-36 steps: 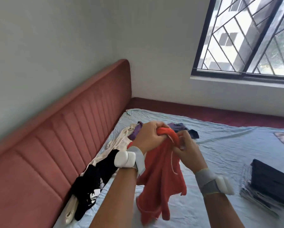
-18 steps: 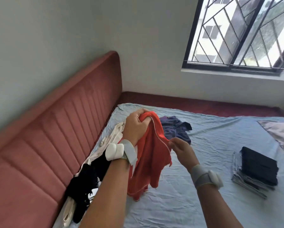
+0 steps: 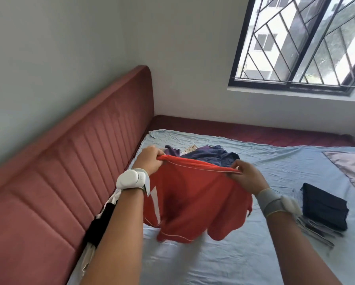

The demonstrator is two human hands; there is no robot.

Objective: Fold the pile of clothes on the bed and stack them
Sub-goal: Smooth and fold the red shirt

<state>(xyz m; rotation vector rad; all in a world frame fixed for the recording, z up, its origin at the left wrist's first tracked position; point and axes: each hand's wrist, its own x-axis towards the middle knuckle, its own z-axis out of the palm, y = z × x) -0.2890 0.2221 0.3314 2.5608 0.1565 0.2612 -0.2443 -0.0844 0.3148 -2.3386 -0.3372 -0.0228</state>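
The red garment [image 3: 195, 202] is hanging in the air above the bed [image 3: 254, 254], near the side that runs along the padded headboard [image 3: 69, 171]. The left hand [image 3: 149, 161] is gripping one end of its upper hem in a closed fist, and the right hand [image 3: 246, 177] is pinching the other end between thumb and fingers. The hem is being stretched between them, probably so that the cloth opens flat and its shape can be seen before folding.

The unfolded clothes are lying along the headboard edge: a purple and blue heap [image 3: 209, 155] behind the hands, and black and white pieces [image 3: 102, 219] squeezed against the padding under the left arm. Near the right edge of the bed a stack of folded clothes [image 3: 324, 208] is waiting, dark on top and lighter cloth below. No basket or box is showing; the bed itself is carrying everything. A pillow corner [image 3: 353, 169] is showing at the far right.
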